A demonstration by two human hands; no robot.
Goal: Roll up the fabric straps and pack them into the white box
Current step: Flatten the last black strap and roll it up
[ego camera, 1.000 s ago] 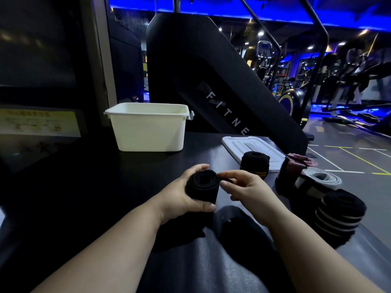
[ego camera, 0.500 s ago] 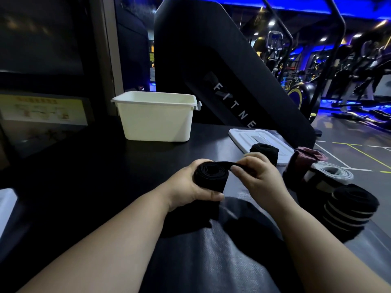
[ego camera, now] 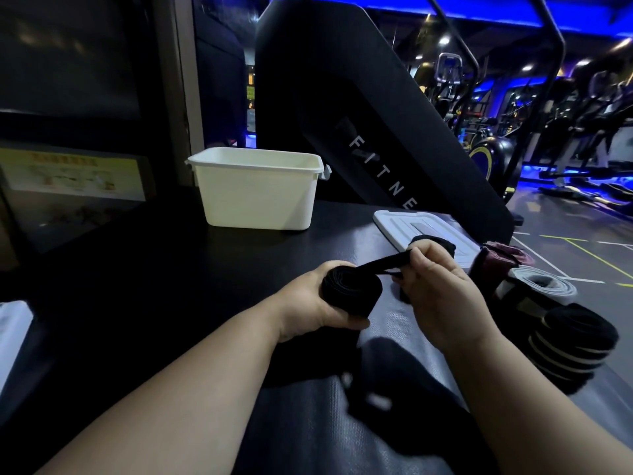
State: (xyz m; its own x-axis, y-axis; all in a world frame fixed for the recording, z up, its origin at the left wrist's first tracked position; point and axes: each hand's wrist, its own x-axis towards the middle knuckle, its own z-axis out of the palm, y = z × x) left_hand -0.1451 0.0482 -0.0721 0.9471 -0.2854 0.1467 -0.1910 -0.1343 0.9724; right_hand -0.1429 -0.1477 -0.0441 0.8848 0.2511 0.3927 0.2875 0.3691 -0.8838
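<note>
My left hand (ego camera: 308, 305) grips a rolled black fabric strap (ego camera: 349, 291) above the dark table. My right hand (ego camera: 435, 286) pinches the strap's loose end and holds it taut over the roll. The white box (ego camera: 257, 197) stands open at the far middle of the table, apart from both hands. To the right lie more rolled straps: a black one (ego camera: 445, 246) behind my right hand, a dark red one (ego camera: 503, 260), a white one (ego camera: 541, 286) and a black striped one (ego camera: 575, 344).
The white box lid (ego camera: 404, 224) lies flat right of the box. A large black fitness machine (ego camera: 376, 125) rises behind the table. The table's right edge (ego camera: 609, 385) drops to the gym floor. A pale object (ego camera: 13, 334) sits at the left edge.
My right hand has taken the strap's loose end and pulled it out to the right over the roll. My left hand keeps holding the roll. The view has shifted slightly.
</note>
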